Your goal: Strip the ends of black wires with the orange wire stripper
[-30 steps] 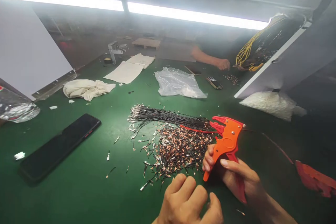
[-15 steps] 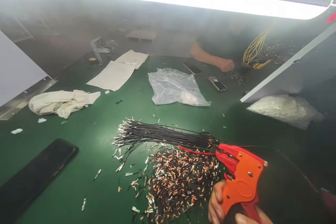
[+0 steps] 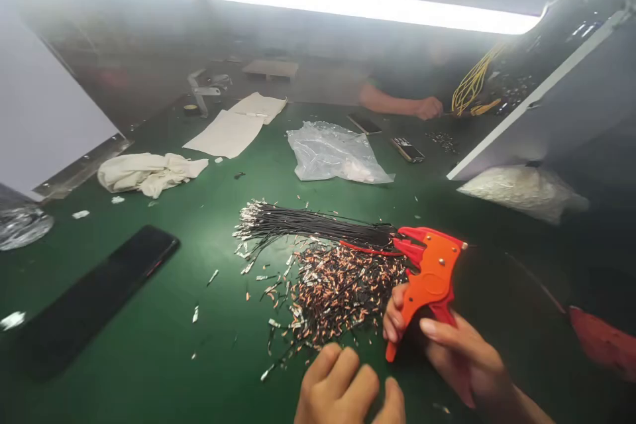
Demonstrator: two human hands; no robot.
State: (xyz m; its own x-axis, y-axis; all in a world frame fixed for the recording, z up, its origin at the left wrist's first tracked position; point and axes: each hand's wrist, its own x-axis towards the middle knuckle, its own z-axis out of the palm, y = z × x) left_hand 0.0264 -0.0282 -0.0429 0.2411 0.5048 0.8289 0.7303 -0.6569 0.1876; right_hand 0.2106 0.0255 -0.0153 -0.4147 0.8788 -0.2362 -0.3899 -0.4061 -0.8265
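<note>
My right hand (image 3: 447, 351) grips the handles of an orange and red wire stripper (image 3: 430, 275), its jaws pointing left at a thin red wire (image 3: 370, 250). My left hand (image 3: 345, 387) sits at the bottom edge with its fingers curled into a loose fist, just below a heap of cut wire ends and metal terminals (image 3: 338, 291). A bundle of black wires with metal tips (image 3: 308, 224) lies behind the heap on the green table (image 3: 163, 344).
A black phone (image 3: 94, 295) lies at the left. A crumpled cloth (image 3: 149, 172), paper sheets (image 3: 238, 126) and a clear plastic bag (image 3: 335, 156) lie farther back. Another person's hand (image 3: 427, 107) rests at the far edge near yellow wires (image 3: 472, 86). A red object (image 3: 603, 344) lies at the right.
The view dipped and came back up. My left hand left the picture half a second ago and is back at the bottom edge. The stripper stays in my right hand.
</note>
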